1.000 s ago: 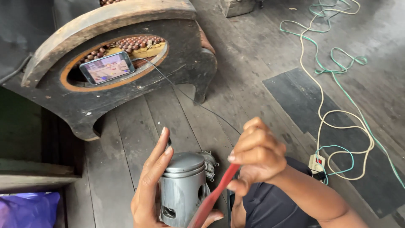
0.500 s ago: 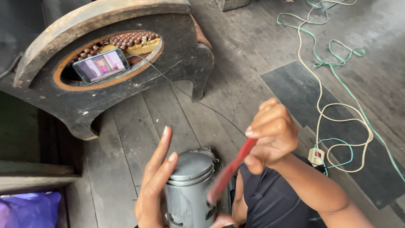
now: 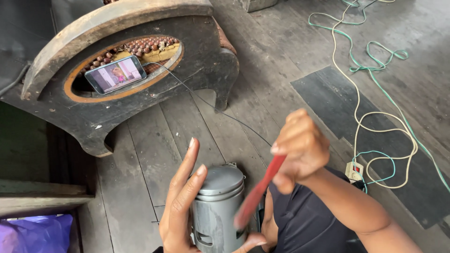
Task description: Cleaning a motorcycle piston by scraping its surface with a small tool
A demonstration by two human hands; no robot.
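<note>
The left hand cradles a grey metal piston upright from its left side, palm against the skirt, fingers stretched straight up past the crown rather than wrapped round it, thumb curling under near the bottom edge. The piston sits low in the middle of the view, ring grooves showing below its flat top and a cut-out opening visible in the skirt. Just right of the piston, the right hand is closed in a fist round the upper end of a red brush handle, which slants down and to the left so that its lower end lies against the piston's side; that lower end is blurred, so the bristles cannot be made out. Beyond the piston, up and to the left on the dark plank floor, stands a heavy curved wooden frame with an oval opening; a smartphone leans in that opening with its screen lit, and brown beads fill the hollow behind it. A thin dark cable runs from the phone across the boards towards the piston. Well to the right of the piston, cream and green cords loop over a dark mat and meet a small white socket block. Far left of the piston, at the bottom corner, lies a purple plastic bag.
</note>
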